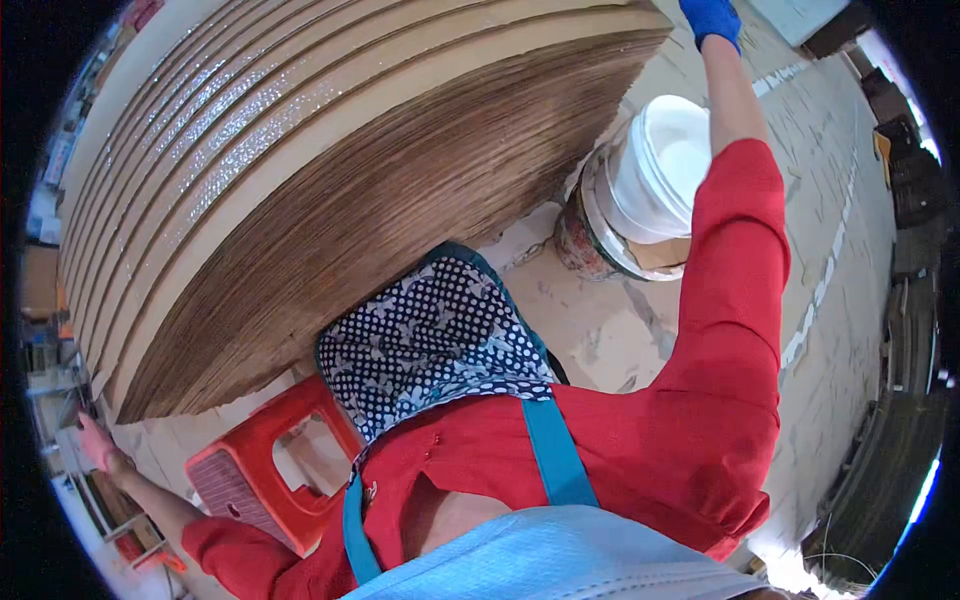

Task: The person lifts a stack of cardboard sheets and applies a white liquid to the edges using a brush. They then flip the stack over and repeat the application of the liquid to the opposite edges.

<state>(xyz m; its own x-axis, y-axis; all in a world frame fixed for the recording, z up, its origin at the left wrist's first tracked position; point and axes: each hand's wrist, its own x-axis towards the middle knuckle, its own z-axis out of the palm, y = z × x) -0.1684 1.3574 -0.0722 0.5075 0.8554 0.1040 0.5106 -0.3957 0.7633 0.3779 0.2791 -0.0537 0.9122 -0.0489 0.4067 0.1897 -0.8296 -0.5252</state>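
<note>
A thick stack of brown wood sheets [430,190] fills the upper left. Its top sheets are fanned into stepped strips [330,85], with a wet-looking shine along several of them. My bare left hand [97,443] is at the far left, just below the stack's left corner, fingers stretched toward it. At the top edge of the view, my right hand [712,22] wears a blue glove and is beside the stack's right corner. Its fingers are partly cut off by the frame, so I cannot tell what they hold.
A red plastic stool [270,450] stands under the stack's left side. On the right, a white bucket [650,185] sits on a larger stained bucket [585,235]. My dotted apron [430,330] hangs in front of the stack. Dark stacked material [870,490] lines the far right.
</note>
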